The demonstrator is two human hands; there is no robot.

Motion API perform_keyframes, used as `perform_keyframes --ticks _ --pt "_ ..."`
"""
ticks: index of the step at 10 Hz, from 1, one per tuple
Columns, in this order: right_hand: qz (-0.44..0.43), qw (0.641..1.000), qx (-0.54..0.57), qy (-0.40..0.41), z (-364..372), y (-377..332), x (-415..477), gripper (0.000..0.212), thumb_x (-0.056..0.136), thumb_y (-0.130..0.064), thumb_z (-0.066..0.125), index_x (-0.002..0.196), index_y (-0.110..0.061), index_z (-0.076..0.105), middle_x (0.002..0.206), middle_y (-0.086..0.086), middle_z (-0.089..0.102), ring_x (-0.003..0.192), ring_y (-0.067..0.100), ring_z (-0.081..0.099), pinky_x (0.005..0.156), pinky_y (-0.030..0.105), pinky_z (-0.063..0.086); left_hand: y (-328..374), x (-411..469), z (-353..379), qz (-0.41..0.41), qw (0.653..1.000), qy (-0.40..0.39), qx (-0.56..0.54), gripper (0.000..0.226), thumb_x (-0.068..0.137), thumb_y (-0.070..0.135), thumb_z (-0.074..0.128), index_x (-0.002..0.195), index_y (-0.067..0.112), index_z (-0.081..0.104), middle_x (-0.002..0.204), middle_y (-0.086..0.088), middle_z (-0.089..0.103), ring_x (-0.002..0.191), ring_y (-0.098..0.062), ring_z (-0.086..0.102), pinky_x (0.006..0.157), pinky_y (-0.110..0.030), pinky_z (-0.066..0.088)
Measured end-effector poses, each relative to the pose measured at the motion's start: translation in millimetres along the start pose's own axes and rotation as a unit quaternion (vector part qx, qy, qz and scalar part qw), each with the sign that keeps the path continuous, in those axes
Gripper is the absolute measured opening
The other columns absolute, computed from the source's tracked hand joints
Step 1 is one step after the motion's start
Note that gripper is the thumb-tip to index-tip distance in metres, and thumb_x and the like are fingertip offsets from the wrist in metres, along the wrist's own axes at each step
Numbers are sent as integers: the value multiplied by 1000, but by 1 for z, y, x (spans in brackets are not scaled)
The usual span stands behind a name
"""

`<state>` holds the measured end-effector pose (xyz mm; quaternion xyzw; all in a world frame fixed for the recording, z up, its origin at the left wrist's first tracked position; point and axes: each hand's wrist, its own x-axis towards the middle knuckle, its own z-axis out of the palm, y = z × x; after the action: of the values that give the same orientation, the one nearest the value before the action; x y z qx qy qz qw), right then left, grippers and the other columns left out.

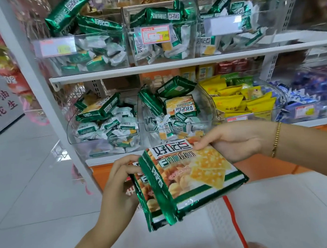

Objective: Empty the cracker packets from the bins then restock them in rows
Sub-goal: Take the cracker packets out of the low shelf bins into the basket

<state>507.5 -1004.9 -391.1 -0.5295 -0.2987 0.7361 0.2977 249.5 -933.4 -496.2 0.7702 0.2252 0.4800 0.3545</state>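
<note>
I hold two big green cracker packs (196, 173) in front of the lower shelf (155, 68), above a white bag (281, 212) with a red edge. The packs lie stacked, the top one face up and tilted, the under one poking out to the left. My left hand (120, 177) grips their left side, its fingers (127, 163) curled round the edge. My right hand (235, 140) pinches the far end, thumb on the top pack's face and the other fingers out of sight beneath it; a gold bracelet (276, 139) sits on that wrist. Just beyond the packs, two clear bins (69, 133) on the lower shelf hold loose small packets (108, 125) with more big green packs lying on top. Three bins on the shelf above are filled the same way. To the right, another bin holds yellow packets (232, 99).
</note>
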Motion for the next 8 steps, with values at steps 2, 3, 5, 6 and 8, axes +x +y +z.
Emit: perform_keyframes --ticks 2,3,5,6,8 --pt "1 997 74 -22 -2 34 1 61 36 -21 98 93 -12 79 110 10 71 93 23 71 73 35 60 -14 25 2 -319 896 -12 -310 38 82 19 55 118 13 64 132 -17 56 109 -30 62 86 -44 56" --pt "-22 994 110 -15 -3 47 9 60 30 -26 99 86 -14 79 106 10 72 89 24 72 68 34 60 33 21 16 -308 880 35 -359 32 78 11 59 64 34 76 90 9 75 76 -4 70 57 -15 53" --pt "-50 988 145 13 -7 60 41 55 48 -23 93 99 -11 75 112 10 71 95 23 71 81 34 59 -13 9 18 -400 821 104 -394 30 97 -8 29 100 1 58 97 -15 71 73 -20 72 55 -27 57" --pt "-46 980 190 46 -7 65 64 47 66 -19 77 112 -14 68 113 9 70 103 22 68 87 33 56 -17 -4 27 -436 732 217 -476 29 95 18 42 102 1 65 102 -17 71 79 -21 73 59 -31 59" --pt "-56 971 212 99 -1 78 119 51 68 -20 77 117 -13 65 104 8 73 94 20 71 70 32 60 -22 -23 64 -453 741 259 -422 65 68 51 52 122 15 57 118 -10 64 102 -24 63 80 -39 50"
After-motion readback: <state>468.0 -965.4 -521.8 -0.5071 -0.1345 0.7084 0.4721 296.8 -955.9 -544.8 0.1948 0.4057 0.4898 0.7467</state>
